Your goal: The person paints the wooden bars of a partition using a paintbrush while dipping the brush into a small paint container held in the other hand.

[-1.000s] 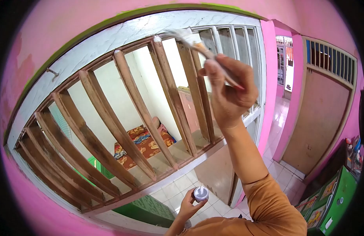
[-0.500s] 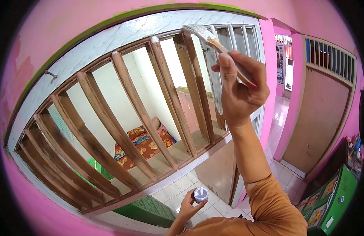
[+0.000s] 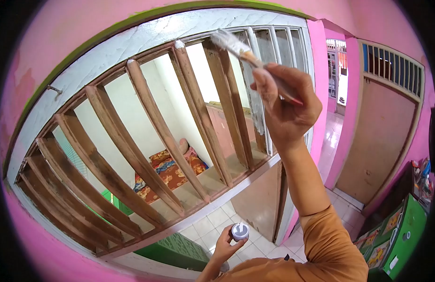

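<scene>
no legible text, no readable labels, numbers

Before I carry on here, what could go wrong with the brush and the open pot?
The white-coated brush in the right hand might drip onto the brown bar below its bristles. The open pot in the left hand could spill onto the tiled floor if it tips while attention is on the raised brush.
</scene>
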{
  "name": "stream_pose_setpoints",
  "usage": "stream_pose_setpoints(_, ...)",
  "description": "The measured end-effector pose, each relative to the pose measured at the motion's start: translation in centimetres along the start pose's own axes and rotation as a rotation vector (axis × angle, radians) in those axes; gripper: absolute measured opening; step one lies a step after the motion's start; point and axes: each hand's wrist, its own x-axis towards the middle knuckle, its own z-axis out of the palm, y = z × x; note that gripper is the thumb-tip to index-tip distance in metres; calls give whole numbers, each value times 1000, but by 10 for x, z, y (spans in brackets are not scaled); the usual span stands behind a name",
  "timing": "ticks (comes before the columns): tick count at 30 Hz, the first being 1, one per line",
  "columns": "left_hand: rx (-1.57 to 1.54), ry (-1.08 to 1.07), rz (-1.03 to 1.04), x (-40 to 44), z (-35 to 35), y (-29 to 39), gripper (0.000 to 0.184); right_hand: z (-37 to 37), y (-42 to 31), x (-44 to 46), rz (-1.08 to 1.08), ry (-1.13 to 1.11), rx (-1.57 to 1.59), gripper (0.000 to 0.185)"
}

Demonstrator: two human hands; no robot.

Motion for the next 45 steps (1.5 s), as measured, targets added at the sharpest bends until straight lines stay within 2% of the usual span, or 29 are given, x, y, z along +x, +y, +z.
stream_pose_setpoints(1,-5,-4,-1,-1,1,0,65,-6,-2,-2,-2,-5,-4,17)
stream_pose_setpoints(3,-13,11,11,-1,1,1,65,-18,-11,-9,130,-142,-5,17)
stream_pose_setpoints(4,-19,13,17,0,1,-1,65,-17,-14,-10,226,-29,92,22)
stream_pose_setpoints(5,-35,23,38,1,1,-4,66,-15,-14,-7,220,-32,96,22)
stream_pose_setpoints(7,-48,32,49,-1,0,-4,66,-11,-12,2,157,121,118,21)
stream_pose_setpoints(9,-13,2,18,0,-1,-2,65,-3,-5,13,108,136,132,20)
stream_pose_setpoints(13,7,-10,20,1,1,-4,65,-4,-5,17,31,20,74,19)
stream_pose_setpoints(15,-9,-8,44,2,2,-5,66,-20,-16,11,65,-142,-80,17)
stream_pose_setpoints(17,-31,-17,50,0,0,-7,66,-35,-24,8,10,-202,-162,16)
stream_pose_setpoints(19,-46,-25,55,1,0,-6,66,-40,-23,3,114,-176,3,14)
stream_pose_setpoints(20,-37,-19,33,0,0,-5,66,-33,-16,5,77,-70,53,12)
stream_pose_setpoints(23,-4,-8,4,0,1,1,66,-20,-12,27,67,-31,27,12)
stream_pose_setpoints(24,12,-4,5,0,1,2,66,-14,-6,32,31,-33,120,13)
stream_pose_setpoints(27,-6,11,46,0,3,-1,67,-11,-2,26,63,-99,122,13)
stream_pose_setpoints(32,-35,8,60,-4,-3,-16,67,-49,-20,-5,196,-257,-48,12)
stream_pose_setpoints(33,-40,5,53,-4,-5,-17,67,-49,-22,-5,194,-259,-46,12)
stream_pose_setpoints(35,-39,6,41,-3,-7,-17,68,-51,-26,-2,342,-116,166,11)
stream_pose_setpoints(37,-30,3,22,-4,-8,-16,68,-41,-24,13,355,-64,184,11)
stream_pose_setpoints(39,-8,5,33,-1,-6,-12,68,-31,-16,27,237,-5,272,13)
stream_pose_setpoints(45,-29,-17,39,3,1,-7,67,-42,-5,7,234,-154,145,14)
